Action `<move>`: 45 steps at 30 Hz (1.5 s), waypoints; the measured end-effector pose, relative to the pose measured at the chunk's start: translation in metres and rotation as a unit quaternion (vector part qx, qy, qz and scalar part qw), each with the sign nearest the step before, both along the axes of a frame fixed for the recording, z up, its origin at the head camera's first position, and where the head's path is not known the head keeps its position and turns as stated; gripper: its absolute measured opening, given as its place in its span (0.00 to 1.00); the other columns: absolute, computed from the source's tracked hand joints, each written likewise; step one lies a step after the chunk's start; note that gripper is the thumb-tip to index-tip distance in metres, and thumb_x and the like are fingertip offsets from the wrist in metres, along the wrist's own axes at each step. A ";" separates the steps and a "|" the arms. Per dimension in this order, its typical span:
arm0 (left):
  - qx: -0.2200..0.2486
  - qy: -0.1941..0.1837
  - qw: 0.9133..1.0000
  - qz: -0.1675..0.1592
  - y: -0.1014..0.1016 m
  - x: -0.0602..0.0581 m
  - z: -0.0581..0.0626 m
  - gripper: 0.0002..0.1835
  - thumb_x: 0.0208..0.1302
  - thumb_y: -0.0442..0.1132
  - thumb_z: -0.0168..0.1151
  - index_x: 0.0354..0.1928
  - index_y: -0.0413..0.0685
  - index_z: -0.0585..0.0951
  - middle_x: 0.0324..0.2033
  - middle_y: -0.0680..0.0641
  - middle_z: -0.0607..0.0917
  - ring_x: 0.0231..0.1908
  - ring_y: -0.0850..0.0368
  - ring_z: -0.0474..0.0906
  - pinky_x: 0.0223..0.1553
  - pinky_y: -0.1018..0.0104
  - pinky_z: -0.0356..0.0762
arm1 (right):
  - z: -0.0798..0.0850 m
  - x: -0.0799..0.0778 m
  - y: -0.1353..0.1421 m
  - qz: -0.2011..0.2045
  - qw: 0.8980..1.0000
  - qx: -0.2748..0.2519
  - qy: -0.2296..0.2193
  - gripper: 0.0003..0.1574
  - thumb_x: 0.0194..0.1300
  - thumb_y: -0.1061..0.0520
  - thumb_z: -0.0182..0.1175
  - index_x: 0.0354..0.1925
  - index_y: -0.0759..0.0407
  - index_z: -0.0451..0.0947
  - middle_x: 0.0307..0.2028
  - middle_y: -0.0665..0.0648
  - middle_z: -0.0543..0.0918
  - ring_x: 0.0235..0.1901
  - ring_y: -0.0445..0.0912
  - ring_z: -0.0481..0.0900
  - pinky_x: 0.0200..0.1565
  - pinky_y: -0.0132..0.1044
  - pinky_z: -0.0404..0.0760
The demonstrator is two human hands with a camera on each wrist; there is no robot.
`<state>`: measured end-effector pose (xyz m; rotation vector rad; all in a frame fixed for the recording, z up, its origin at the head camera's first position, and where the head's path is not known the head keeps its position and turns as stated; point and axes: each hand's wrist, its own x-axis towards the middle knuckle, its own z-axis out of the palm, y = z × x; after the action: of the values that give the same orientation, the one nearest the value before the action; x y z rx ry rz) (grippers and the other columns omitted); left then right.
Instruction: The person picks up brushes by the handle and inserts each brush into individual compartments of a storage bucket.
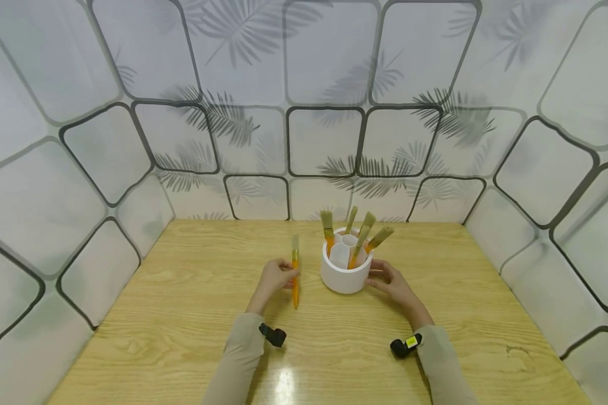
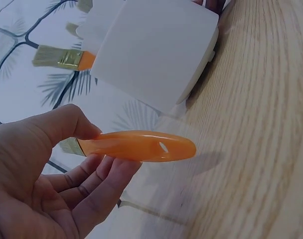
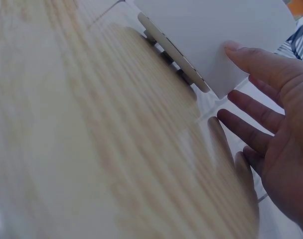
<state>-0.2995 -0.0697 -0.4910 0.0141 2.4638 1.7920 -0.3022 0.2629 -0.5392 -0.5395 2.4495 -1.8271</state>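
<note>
My left hand [image 1: 276,277] pinches a flat paintbrush [image 1: 296,292] by its orange handle between thumb and fingers. The bristles point away toward the wall, and the handle end with its hanging hole [image 2: 163,147] is toward me. Right of it stands a white round divided brush holder [image 1: 345,279], with several orange-handled brushes [image 1: 327,222] standing in it, bristles up. My right hand [image 1: 392,283] is at the holder's right side. In the right wrist view its thumb [image 3: 241,54] rests on the white wall, the other fingers spread loosely near the lower edge.
The holder stands on a light wood-grain table [image 1: 192,315]. A patterned wall covering [image 1: 253,140] with dark outlines and leaves rises behind and on both sides of the table. A small black camera [image 1: 273,335] sits on the left wrist, another [image 1: 403,346] on the right.
</note>
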 end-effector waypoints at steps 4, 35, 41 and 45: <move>0.015 0.005 1.000 -0.006 0.000 0.000 0.000 0.09 0.57 0.32 0.62 0.37 0.34 0.76 0.29 0.42 0.79 0.21 0.57 0.79 0.30 0.60 0.84 | 0.003 0.001 0.000 -0.003 1.000 -0.002 -0.015 0.34 0.59 0.57 0.64 0.62 0.57 0.64 0.60 0.62 0.69 0.58 0.59 0.69 0.55 0.39 0.72; 0.055 0.022 0.998 -0.019 0.005 0.001 0.006 0.09 0.56 0.30 0.63 0.38 0.34 0.76 0.33 0.42 0.78 0.28 0.56 0.78 0.31 0.63 0.83 | 0.004 0.002 -0.003 -0.003 1.000 -0.001 -0.024 0.42 0.57 0.55 0.66 0.66 0.52 0.60 0.63 0.61 0.67 0.60 0.61 0.66 0.56 0.52 0.71; 0.051 0.028 0.998 -0.019 0.005 0.001 0.007 0.10 0.56 0.31 0.64 0.38 0.35 0.76 0.33 0.41 0.78 0.31 0.56 0.77 0.32 0.64 0.83 | 0.004 0.002 -0.003 -0.005 1.000 0.005 -0.026 0.42 0.57 0.54 0.66 0.66 0.52 0.60 0.62 0.62 0.67 0.59 0.60 0.67 0.55 0.50 0.73; 0.043 0.040 0.998 -0.025 0.006 0.006 0.014 0.10 0.56 0.30 0.64 0.38 0.34 0.76 0.34 0.41 0.78 0.32 0.56 0.76 0.33 0.63 0.83 | 0.010 0.005 -0.004 -0.002 1.000 0.002 -0.028 0.41 0.57 0.56 0.65 0.66 0.55 0.60 0.61 0.65 0.68 0.59 0.62 0.67 0.55 0.51 0.72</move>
<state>-0.2937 -0.0634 -0.4769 0.1545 2.4145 1.9114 -0.2969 0.2585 -0.5288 -0.4752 2.4203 -1.8119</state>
